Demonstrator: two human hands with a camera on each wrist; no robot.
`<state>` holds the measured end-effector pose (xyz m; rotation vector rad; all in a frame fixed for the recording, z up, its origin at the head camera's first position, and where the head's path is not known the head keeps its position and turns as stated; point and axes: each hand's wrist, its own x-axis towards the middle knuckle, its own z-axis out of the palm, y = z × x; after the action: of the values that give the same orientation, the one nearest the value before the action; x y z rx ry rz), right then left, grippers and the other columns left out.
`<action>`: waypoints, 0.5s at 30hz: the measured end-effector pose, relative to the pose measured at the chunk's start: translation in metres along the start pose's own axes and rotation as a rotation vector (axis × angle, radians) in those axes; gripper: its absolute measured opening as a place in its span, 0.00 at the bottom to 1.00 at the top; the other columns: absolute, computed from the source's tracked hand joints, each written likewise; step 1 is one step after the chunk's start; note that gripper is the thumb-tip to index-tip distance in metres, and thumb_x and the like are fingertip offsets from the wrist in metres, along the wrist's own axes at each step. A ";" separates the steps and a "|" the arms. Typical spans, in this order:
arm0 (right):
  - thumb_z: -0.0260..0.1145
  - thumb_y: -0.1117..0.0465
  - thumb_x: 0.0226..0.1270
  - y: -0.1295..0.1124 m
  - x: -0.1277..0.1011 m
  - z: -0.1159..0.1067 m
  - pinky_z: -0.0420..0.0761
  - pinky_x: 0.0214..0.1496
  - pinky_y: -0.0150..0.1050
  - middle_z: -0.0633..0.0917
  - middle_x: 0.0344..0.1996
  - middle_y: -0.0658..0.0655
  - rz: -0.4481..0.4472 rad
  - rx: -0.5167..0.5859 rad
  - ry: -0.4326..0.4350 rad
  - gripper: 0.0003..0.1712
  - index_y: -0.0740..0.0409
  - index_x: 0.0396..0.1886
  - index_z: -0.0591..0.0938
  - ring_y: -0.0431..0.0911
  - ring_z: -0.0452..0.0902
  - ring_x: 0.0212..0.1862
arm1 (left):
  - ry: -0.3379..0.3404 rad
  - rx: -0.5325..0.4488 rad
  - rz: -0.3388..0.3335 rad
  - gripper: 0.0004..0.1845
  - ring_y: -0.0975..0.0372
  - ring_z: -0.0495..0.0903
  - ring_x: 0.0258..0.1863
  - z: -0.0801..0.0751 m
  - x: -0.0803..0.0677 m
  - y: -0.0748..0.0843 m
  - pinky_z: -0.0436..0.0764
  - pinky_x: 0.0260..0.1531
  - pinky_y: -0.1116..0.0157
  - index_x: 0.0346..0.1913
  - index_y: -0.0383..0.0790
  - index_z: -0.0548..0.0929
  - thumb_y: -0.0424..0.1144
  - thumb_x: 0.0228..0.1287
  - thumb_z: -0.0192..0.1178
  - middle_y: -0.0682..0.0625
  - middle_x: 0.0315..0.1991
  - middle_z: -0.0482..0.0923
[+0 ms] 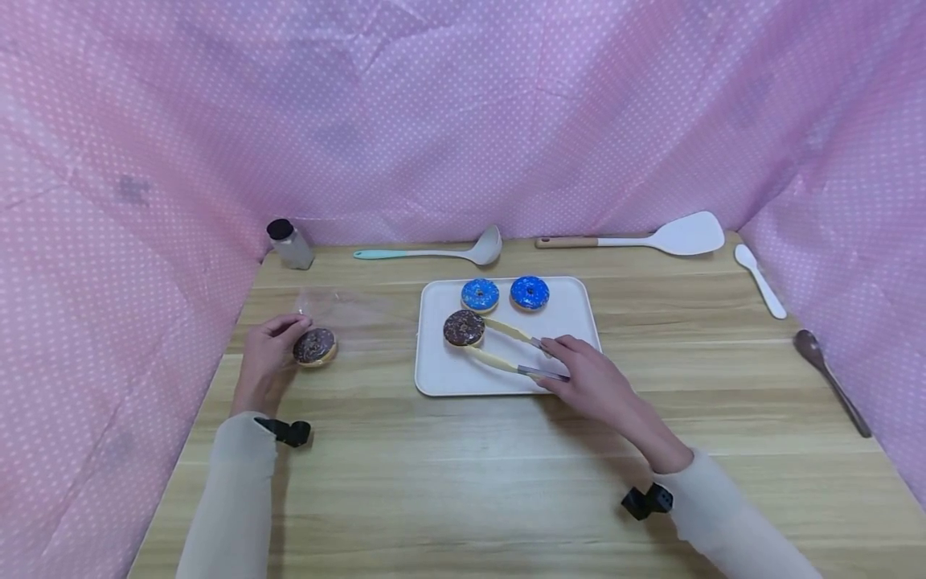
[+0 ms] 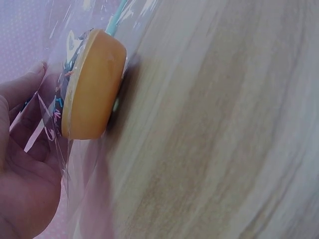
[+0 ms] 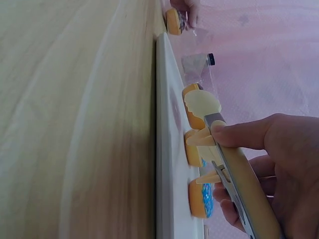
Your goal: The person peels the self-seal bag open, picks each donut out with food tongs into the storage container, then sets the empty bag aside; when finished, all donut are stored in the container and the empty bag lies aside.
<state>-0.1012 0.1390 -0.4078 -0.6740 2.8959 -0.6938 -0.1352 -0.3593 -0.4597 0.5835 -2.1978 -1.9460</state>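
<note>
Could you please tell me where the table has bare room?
Bare wood lies in front of the white tray, between the sleeves, and between the tray and the white spoon. The tray is crowded: two blue donuts, a brown donut, with tongs and the right hand over it.

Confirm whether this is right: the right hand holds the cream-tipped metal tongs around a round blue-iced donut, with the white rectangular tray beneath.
The icing colour is wrong: the head view shows the cream-tipped metal tongs around a round brown-iced donut. The right hand does hold them, with the white rectangular tray beneath.
</note>
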 end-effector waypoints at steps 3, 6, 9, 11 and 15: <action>0.69 0.49 0.60 0.006 -0.005 0.000 0.78 0.55 0.51 0.79 0.54 0.58 0.016 -0.003 -0.015 0.35 0.56 0.65 0.73 0.51 0.75 0.52 | 0.005 0.024 -0.002 0.24 0.66 0.75 0.47 -0.001 0.000 0.000 0.77 0.40 0.77 0.48 0.37 0.83 0.49 0.53 0.71 0.54 0.45 0.80; 0.70 0.48 0.60 0.010 -0.008 0.001 0.77 0.56 0.53 0.79 0.54 0.59 0.018 -0.006 -0.024 0.35 0.57 0.65 0.73 0.52 0.75 0.53 | 0.013 0.043 0.006 0.23 0.66 0.75 0.47 -0.001 -0.001 0.001 0.76 0.40 0.78 0.48 0.37 0.84 0.49 0.53 0.71 0.55 0.44 0.81; 0.70 0.48 0.60 0.011 -0.011 0.001 0.77 0.56 0.53 0.79 0.55 0.60 0.021 -0.013 -0.026 0.36 0.57 0.65 0.73 0.53 0.75 0.53 | 0.015 0.050 0.011 0.23 0.66 0.75 0.46 -0.001 -0.001 0.001 0.77 0.39 0.77 0.47 0.37 0.84 0.50 0.53 0.71 0.56 0.42 0.81; 0.69 0.48 0.60 0.011 -0.012 0.000 0.77 0.56 0.53 0.79 0.55 0.60 0.023 -0.021 -0.025 0.36 0.57 0.65 0.72 0.53 0.75 0.54 | 0.007 0.032 0.005 0.23 0.66 0.75 0.46 -0.001 0.000 0.002 0.76 0.40 0.77 0.47 0.36 0.83 0.49 0.53 0.71 0.56 0.42 0.81; 0.70 0.48 0.60 0.012 -0.015 -0.001 0.77 0.56 0.54 0.78 0.56 0.60 0.026 -0.029 -0.026 0.36 0.57 0.65 0.72 0.53 0.74 0.54 | -0.004 0.048 0.000 0.24 0.66 0.74 0.47 0.000 -0.001 0.004 0.75 0.42 0.77 0.48 0.37 0.83 0.49 0.53 0.71 0.57 0.42 0.81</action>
<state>-0.0926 0.1553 -0.4122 -0.6432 2.8908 -0.6362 -0.1353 -0.3591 -0.4561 0.5874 -2.2533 -1.9008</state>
